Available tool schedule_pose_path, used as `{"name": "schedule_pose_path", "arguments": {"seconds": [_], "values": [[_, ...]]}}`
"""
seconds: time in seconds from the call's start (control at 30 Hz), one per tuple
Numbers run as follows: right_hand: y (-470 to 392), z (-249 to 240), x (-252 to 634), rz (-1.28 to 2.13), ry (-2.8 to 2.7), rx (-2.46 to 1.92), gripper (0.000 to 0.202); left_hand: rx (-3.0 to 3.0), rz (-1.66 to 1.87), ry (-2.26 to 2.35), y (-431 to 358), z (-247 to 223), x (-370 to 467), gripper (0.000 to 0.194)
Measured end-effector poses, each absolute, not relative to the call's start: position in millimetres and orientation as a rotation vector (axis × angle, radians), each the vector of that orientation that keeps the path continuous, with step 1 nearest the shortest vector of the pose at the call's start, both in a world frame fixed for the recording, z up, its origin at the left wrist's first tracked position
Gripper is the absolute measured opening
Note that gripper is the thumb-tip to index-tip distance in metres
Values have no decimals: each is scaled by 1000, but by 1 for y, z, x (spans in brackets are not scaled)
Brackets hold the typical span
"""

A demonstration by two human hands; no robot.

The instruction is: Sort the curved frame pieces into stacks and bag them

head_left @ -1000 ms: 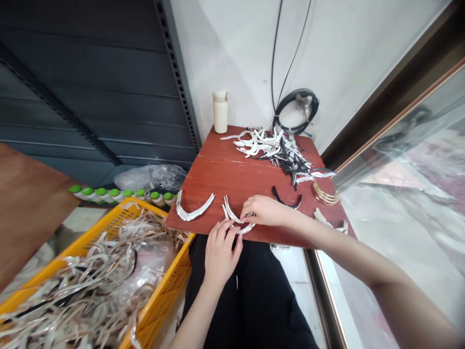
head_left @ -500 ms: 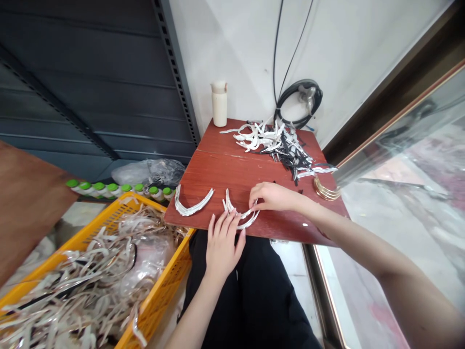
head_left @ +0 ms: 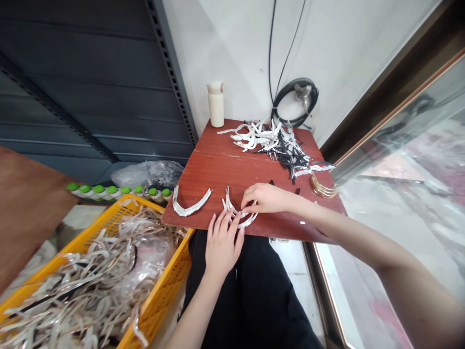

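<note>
Near the front edge of the red-brown table lie curved white strips (head_left: 250,221) with a silvery shine, bent in a U. My left hand (head_left: 222,242) rests on their left part, fingers stretched out and slightly apart. My right hand (head_left: 262,198) has thumb and fingertips pinched together at the inner curved strip; the fingers hide part of it. Further left on the table lies another bundle of curved white strips (head_left: 191,209), apart from both hands. Gold-coloured curved bands (head_left: 323,187) sit at the table's right edge, beyond my right forearm.
A tangled pile of white and black strips (head_left: 276,140) covers the back right of the table (head_left: 218,167). A cream bottle (head_left: 217,106) stands at the back left. At lower left is a yellow crate (head_left: 160,286) full of strips. Glass lies to the right.
My right hand has slid slightly left along the inner curved strip, closer to my left hand. My left hand stays in about the same place. The view has shifted a little.
</note>
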State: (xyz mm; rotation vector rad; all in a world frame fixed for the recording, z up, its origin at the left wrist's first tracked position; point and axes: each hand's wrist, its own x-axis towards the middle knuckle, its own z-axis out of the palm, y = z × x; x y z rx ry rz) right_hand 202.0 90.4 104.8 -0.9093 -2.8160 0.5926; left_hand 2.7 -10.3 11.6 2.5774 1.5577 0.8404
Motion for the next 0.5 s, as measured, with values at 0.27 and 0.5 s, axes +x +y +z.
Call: {"name": "schedule_pose_path", "arguments": {"seconds": [0.27, 0.5], "values": [[92, 95, 184, 570, -2832, -1097, 19, 2562, 883, 1542, -11, 11, 2, 46], [89, 106, 167, 551, -2782, -1456, 18, 2485, 980, 1501, -11, 11, 1, 27]]}}
